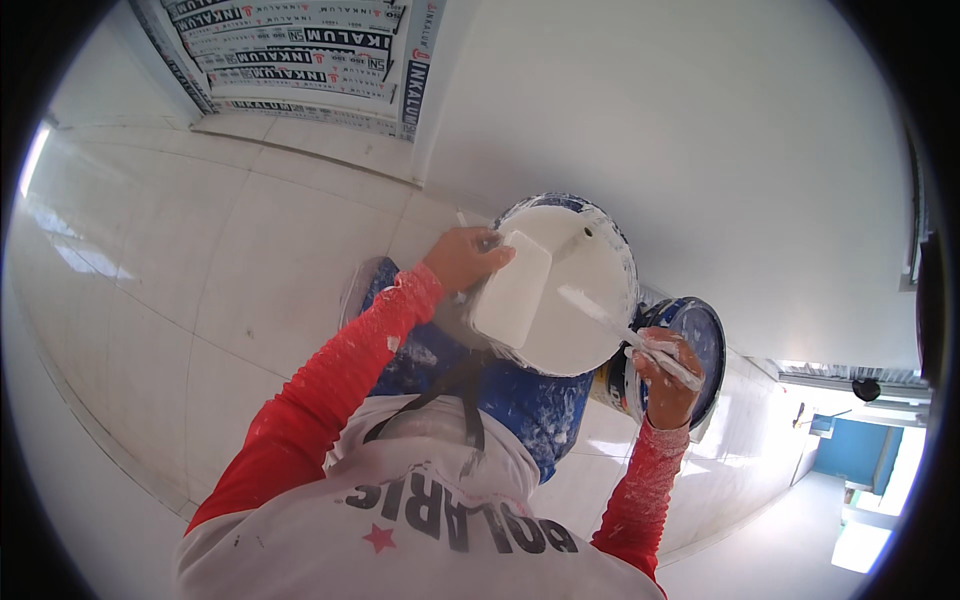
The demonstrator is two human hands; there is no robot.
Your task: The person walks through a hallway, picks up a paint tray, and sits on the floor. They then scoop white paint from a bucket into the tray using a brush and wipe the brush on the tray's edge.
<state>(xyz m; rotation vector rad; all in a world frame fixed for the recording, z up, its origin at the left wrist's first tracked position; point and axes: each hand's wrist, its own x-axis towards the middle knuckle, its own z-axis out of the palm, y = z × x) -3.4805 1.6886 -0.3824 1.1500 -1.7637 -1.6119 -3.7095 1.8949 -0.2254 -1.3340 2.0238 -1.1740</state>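
A big round bucket point(634, 262), blue under white smears at its rim, stands in front of me with smooth white paste point(575, 265) in it. With its fingers closed on the edge, my left hand point(468, 260) holds a white rectangular tray point(513, 292) over the bucket's left side. The paste and the tray are nearly one colour, so I cannot tell how much paste the tray carries. In my right hand point(668, 378), at the bucket's right rim, is a white-smeared putty knife point(592, 306); its pale blade points left over the paste and is slightly blurred.
Beside the bucket on the right is a smaller bucket with a dark blue lid point(706, 345). A plain white wall point(680, 110) rises just beyond. Door panels point(300, 50) covered in printed film stand at the upper left. Large pale tiles point(270, 230) cover the floor.
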